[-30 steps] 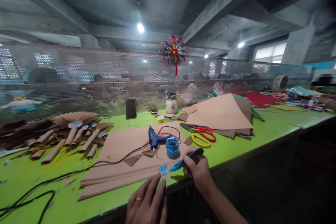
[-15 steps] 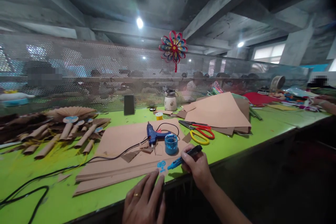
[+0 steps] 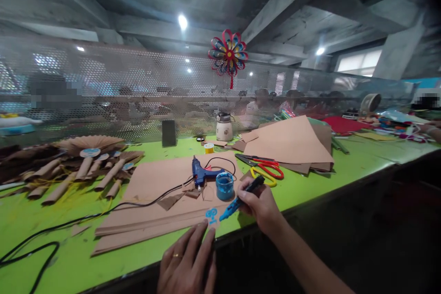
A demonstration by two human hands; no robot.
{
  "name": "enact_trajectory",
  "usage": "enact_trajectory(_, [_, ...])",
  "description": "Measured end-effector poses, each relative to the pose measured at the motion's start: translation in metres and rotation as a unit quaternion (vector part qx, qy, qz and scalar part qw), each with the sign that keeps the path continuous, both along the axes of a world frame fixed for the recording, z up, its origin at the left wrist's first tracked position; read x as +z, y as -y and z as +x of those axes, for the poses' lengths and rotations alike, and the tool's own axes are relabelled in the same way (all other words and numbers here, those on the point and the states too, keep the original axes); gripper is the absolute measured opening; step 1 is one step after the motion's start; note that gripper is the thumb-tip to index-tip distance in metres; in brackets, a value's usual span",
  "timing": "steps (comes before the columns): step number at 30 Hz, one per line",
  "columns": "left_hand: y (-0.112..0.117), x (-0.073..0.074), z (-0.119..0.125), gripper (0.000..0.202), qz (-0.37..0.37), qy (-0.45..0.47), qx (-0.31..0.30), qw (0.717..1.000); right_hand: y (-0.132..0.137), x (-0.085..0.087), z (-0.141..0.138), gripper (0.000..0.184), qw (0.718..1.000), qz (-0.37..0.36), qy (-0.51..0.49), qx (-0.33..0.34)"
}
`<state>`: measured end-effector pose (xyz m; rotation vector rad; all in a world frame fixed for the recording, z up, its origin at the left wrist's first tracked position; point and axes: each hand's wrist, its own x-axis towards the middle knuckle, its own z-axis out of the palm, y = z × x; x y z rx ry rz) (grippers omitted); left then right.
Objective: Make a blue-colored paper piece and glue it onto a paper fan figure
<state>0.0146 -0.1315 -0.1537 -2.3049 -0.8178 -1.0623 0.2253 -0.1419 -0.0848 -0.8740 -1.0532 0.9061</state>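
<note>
My right hand grips a blue marker with a dark back end. Its tip points left and down, close to a small piece of brown paper bearing a blue painted design. Fingers stretched out, my left hand rests its fingertips at the lower edge of that piece and wears a ring. Just above the marker stands a small jar smeared with blue paint. Sheets of brown paper lie under the jar and to the left.
A blue glue gun lies behind the jar, its black cord running left. Scissors with red and yellow handles lie at right. Paper fans pile up left; more brown sheets lie behind. A pot stands by the mesh screen.
The view has shifted slightly. My right hand still holds the marker, its tip staying close to the blue design. My left hand stays at the paper's edge.
</note>
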Motion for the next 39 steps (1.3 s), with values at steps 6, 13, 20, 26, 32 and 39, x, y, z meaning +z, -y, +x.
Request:
enact_trajectory(6, [0.002,-0.001,0.0,0.044,-0.024,0.007,-0.009,1.0,-0.007,-0.019,0.004,0.024,1.0,-0.024,-0.011,-0.005])
enact_trajectory(13, [0.02,0.012,0.007,0.038,-0.096,0.049,-0.003,0.994,-0.005,-0.021,0.005,0.021,0.998,-0.036,-0.035,-0.022])
enact_trajectory(20, [0.024,0.013,0.007,0.039,-0.125,0.059,-0.006,0.99,-0.003,-0.023,0.003,0.022,0.999,-0.036,0.016,-0.023])
enact_trajectory(26, [0.024,0.011,0.007,0.037,-0.126,0.06,-0.007,0.99,-0.002,-0.023,0.003,0.021,0.994,-0.022,0.111,0.011])
enact_trajectory(32, [0.024,0.014,0.008,0.036,-0.128,0.065,-0.011,0.99,-0.002,-0.021,0.003,0.022,0.991,-0.036,0.127,-0.019])
enact_trajectory(39, [0.024,0.013,0.007,0.038,-0.131,0.053,-0.003,0.99,0.0,-0.016,0.001,0.02,0.984,-0.047,0.17,-0.028])
